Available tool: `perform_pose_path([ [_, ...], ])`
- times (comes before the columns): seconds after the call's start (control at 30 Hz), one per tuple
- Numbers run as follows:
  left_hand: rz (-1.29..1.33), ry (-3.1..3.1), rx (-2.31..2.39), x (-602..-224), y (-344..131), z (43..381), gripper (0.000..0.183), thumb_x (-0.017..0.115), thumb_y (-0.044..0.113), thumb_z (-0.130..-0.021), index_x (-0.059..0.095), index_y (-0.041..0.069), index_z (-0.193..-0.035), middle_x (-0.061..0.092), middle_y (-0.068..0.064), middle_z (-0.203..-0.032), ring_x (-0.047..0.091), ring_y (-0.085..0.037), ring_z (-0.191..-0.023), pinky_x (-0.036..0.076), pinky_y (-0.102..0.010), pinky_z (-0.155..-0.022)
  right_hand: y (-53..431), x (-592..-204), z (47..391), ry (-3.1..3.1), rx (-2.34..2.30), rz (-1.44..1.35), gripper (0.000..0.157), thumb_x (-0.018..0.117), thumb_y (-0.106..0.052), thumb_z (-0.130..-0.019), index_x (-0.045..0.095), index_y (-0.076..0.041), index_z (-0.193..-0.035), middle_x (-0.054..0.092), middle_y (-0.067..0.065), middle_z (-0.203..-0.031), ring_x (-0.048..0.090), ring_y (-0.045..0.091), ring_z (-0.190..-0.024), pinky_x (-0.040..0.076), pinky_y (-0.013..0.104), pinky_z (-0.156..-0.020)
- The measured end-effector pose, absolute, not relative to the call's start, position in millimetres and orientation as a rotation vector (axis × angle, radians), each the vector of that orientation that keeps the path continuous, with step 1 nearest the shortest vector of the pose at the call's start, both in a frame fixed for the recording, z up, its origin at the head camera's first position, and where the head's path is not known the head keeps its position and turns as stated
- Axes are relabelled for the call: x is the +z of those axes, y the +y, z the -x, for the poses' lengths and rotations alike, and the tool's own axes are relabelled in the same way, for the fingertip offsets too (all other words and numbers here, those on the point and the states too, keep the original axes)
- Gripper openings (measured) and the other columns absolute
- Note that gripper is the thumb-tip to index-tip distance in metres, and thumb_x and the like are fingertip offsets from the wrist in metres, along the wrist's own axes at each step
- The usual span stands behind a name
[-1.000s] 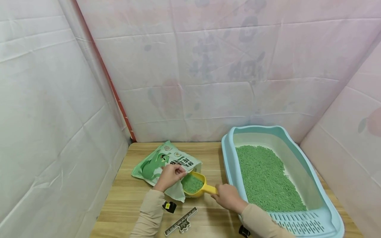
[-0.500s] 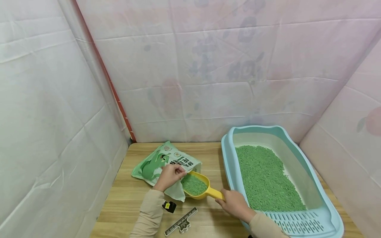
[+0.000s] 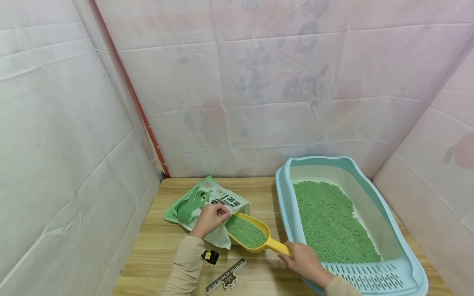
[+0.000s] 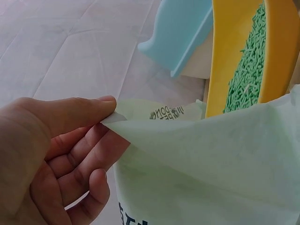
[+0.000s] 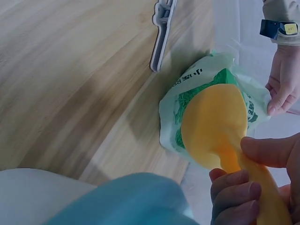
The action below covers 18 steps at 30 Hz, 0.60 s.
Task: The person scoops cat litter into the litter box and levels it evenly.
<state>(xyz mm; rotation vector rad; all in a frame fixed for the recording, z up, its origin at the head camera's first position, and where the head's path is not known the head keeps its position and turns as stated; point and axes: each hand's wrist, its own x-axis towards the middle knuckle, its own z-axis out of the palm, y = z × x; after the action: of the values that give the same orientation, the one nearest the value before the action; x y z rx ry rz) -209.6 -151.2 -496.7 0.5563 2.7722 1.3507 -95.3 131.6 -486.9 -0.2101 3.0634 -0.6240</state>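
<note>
A yellow scoop [image 3: 263, 227] heaped with green pellets [image 3: 246, 232] stands at the mouth of a pale green printed bag [image 3: 196, 205], its front end still overlapping the opening. My right hand [image 3: 304, 260] grips the scoop's handle, fingers wrapped below and thumb along the top in the right wrist view. My left hand [image 3: 211, 220] pinches the edge of the bag's mouth between thumb and forefinger, lifting it; the other fingers curl loosely beneath in the left wrist view. More green pellets show inside the bag [image 5: 180, 112] in the right wrist view.
A light blue litter tray [image 3: 288, 205] with a bed of green pellets [image 3: 333, 226] and a slotted front ledge [image 3: 370, 277] stands at the right. A ruler-like bag clip [image 3: 226, 277] lies on the wooden table [image 3: 144, 267] in front. Fabric walls [image 3: 259, 123] enclose the back and sides.
My right hand has drawn the loaded scoop out of the bag, rightward and toward me, so more of its pellets show. My left hand has stayed at the bag's edge.
</note>
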Motion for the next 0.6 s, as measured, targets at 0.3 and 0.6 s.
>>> perform_pose_path([
  [0.3, -0.564, 2.795, 1.361, -498, -151, 210, 0.009, 0.070, 0.018, -0.088, 0.073, 0.011, -0.084, 0.072, -0.004, -0.078, 0.057, -0.001, -0.063, 0.047, -0.016, -0.058, 149, -486, 82, 3.047, -0.660, 0.226, 0.018, 0.074, -0.030, -0.081, 0.061, -0.018, -0.078, 0.045, -0.009, -0.056, 0.032, 0.001, -0.048, 0.028, 0.017, -0.046],
  [0.6, -0.540, 2.799, 1.373, -498, -152, 209, 0.009, 0.071, 0.018, -0.087, 0.072, 0.010, -0.084, 0.071, -0.004, -0.077, 0.056, 0.000, -0.062, 0.047, -0.016, -0.058, 174, -481, 75, 3.024, -0.742, 0.320, 0.018, 0.070, -0.030, -0.086, 0.067, -0.014, -0.093, 0.045, -0.012, -0.058, 0.030, -0.003, -0.049, 0.029, 0.016, -0.049],
])
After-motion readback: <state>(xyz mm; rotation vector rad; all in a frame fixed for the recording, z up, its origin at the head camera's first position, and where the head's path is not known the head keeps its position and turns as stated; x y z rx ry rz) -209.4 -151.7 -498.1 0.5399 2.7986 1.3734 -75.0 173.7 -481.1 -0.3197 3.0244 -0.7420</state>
